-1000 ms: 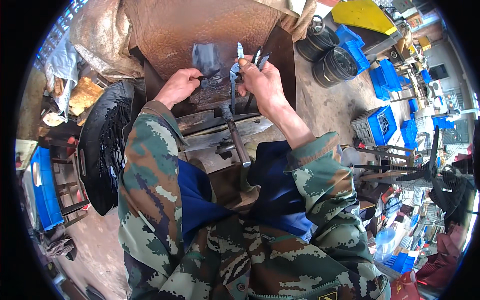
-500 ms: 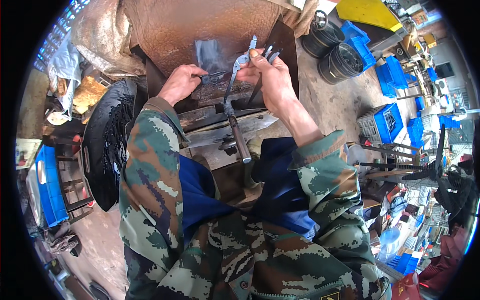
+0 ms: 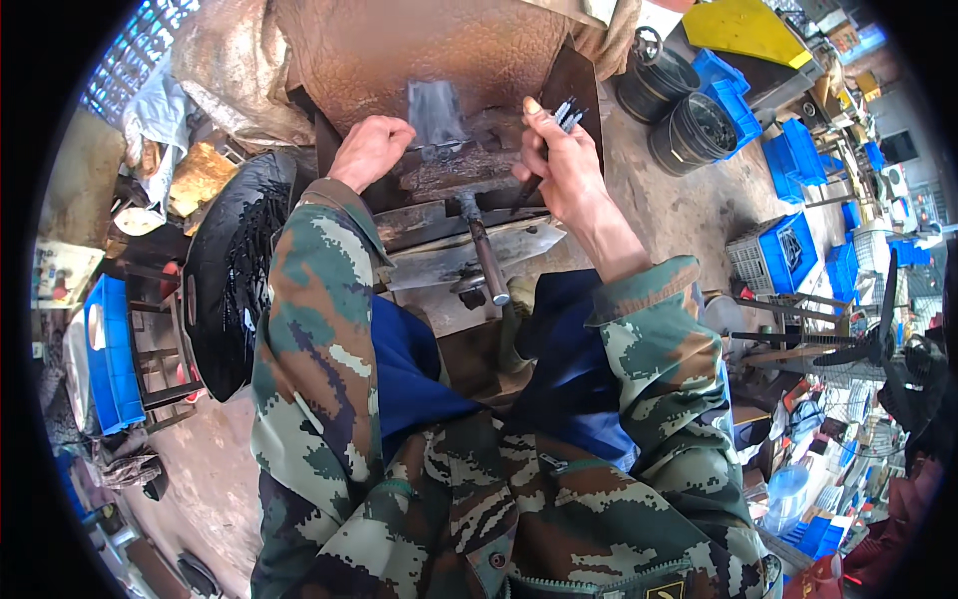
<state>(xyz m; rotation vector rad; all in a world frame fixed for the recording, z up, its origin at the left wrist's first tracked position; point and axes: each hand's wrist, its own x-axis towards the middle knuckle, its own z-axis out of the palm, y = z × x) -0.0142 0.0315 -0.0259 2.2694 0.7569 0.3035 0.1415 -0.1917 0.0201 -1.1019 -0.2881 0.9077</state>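
My left hand (image 3: 369,152) is closed, fingers curled together at the left side of the dark metal work stand (image 3: 454,178); what they hold, if anything, is hidden. At the stand's right side my right hand (image 3: 567,165) is closed round a bundle of slim dark metal pieces (image 3: 571,112). Their pale, notched ends poke up past the fingers, and a dark end points down below the palm. Between the hands, a short metal rod (image 3: 483,255) sticks out toward me from the stand. A smooth grey patch (image 3: 435,112) shows behind it.
A brown leathery sheet (image 3: 419,45) hangs behind the stand. To the left stands a large black pan-like container (image 3: 232,280) with dark, glossy contents. Black buckets (image 3: 693,135) and blue crates (image 3: 773,252) stand on the right, near a black fan (image 3: 888,344).
The pale curved metal piece that reached from my right hand to the rod is no longer seen there. A dark piece at my left fingertips no longer shows, and that hand has curled tighter.
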